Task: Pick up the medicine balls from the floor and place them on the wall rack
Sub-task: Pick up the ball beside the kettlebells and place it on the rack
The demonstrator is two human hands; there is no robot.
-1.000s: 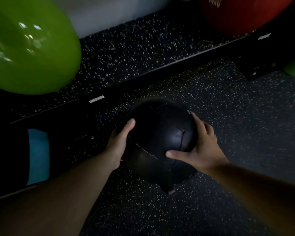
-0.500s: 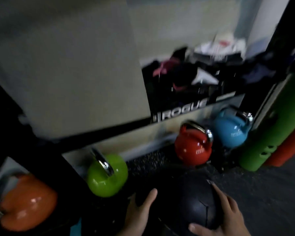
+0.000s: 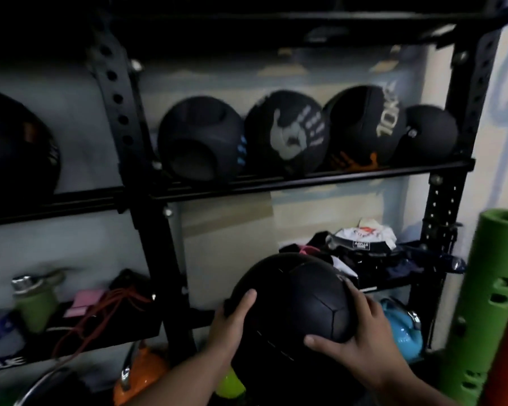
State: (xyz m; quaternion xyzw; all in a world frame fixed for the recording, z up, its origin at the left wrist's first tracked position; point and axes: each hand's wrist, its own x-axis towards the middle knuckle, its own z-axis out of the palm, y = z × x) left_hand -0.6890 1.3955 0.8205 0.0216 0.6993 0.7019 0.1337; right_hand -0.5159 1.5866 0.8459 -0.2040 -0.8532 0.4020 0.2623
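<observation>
A black stitched medicine ball (image 3: pixel 294 306) is held up in front of the black wall rack (image 3: pixel 305 178). My left hand (image 3: pixel 232 326) grips its left side and my right hand (image 3: pixel 361 338) clasps its right and lower side. The ball sits at the height of the lower shelves, below the shelf rail that carries several black medicine balls (image 3: pixel 285 133). Another large dark ball (image 3: pixel 15 145) rests on the same level at the far left.
A pile of clothes (image 3: pixel 373 256) lies on the lower right shelf. A green bottle (image 3: pixel 33 303), a red cord (image 3: pixel 106 306) and a pink item are on the lower left shelf. Orange (image 3: pixel 141 373) and blue (image 3: pixel 402 329) kettlebells stand below. A green foam roller (image 3: pixel 487 303) leans at the right.
The ball has been lifted off the floor in both hands and raised up to the rack. The view has swung from the floor up to the shelves.
</observation>
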